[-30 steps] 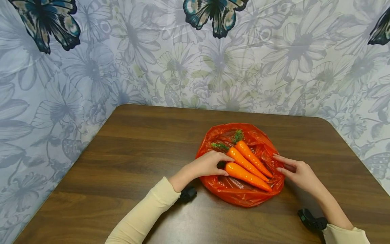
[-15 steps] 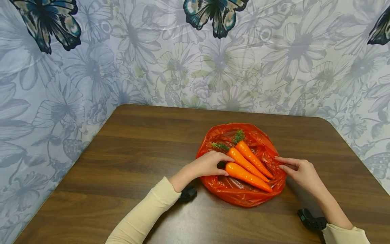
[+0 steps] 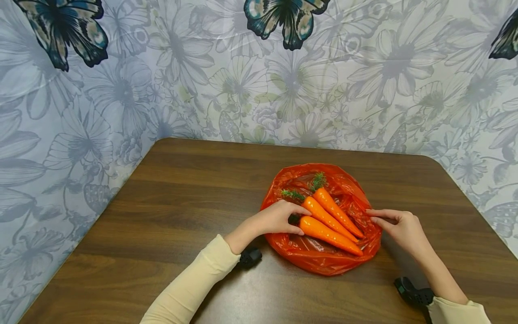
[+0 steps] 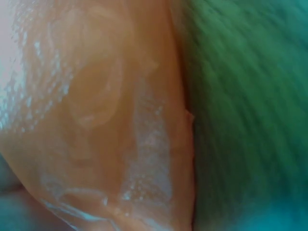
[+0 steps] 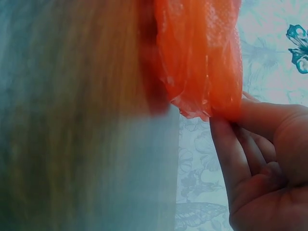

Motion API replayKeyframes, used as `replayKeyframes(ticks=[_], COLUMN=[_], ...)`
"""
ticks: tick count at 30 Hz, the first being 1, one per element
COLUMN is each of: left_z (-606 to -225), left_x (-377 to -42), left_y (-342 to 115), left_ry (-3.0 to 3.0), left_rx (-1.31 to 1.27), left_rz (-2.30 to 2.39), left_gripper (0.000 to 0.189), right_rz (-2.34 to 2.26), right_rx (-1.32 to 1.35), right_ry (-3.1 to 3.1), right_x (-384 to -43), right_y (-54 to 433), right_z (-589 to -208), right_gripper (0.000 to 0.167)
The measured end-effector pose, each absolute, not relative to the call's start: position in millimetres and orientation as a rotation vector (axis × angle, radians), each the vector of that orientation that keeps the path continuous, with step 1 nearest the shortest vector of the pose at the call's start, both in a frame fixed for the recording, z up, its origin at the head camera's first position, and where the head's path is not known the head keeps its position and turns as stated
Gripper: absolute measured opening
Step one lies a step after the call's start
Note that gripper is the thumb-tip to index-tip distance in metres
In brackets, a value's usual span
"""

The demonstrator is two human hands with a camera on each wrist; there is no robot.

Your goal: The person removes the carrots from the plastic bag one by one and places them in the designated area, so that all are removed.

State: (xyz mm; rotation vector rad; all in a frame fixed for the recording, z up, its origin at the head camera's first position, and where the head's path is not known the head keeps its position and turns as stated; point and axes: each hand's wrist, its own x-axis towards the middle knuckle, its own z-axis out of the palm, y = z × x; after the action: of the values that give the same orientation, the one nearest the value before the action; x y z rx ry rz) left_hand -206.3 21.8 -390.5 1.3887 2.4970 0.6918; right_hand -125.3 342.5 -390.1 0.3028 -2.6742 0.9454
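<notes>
Three orange carrots (image 3: 332, 207) with green tops lie side by side in a red plastic bag (image 3: 319, 265), its rim spread wide on the table. My left hand (image 3: 277, 218) reaches over the bag's left side, thumb and fingers curved around the top end of the front carrot (image 3: 328, 235). Its greens are partly hidden by that hand. At the right side, my right hand (image 3: 404, 227) pinches the rim of the bag between thumb and fingertips. In the right wrist view the bag (image 5: 202, 62) hangs at the fingertips of the right hand (image 5: 269, 159).
The wooden table (image 3: 194, 189) has rounded far corners and meets a floral wall covering (image 3: 243, 99) with butterfly decorations (image 3: 287, 22). A dark wrist device (image 3: 414, 292) sits under each forearm. Blurred bag film (image 4: 106, 115) fills much of the left wrist view.
My right hand has taken the bag's right rim between its fingertips and drawn it slightly to the right. The carrot tips shifted a little with it. My left hand has stayed in place.
</notes>
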Motion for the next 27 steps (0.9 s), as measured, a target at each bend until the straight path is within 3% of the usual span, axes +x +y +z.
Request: replayKeyframes(ticks=[27], left_z=[-390.6], left_x=[-201.9], left_y=[20.9], left_ry=[2.409], left_rx=[1.434], left_rz=[0.798], left_gripper=[0.047], right_rz=[0.967], right_rx=[0.194], right_ry=[-2.692], right_x=[-124.3], right_y=[342.6], right_z=[-389.1], right_gripper=[0.013])
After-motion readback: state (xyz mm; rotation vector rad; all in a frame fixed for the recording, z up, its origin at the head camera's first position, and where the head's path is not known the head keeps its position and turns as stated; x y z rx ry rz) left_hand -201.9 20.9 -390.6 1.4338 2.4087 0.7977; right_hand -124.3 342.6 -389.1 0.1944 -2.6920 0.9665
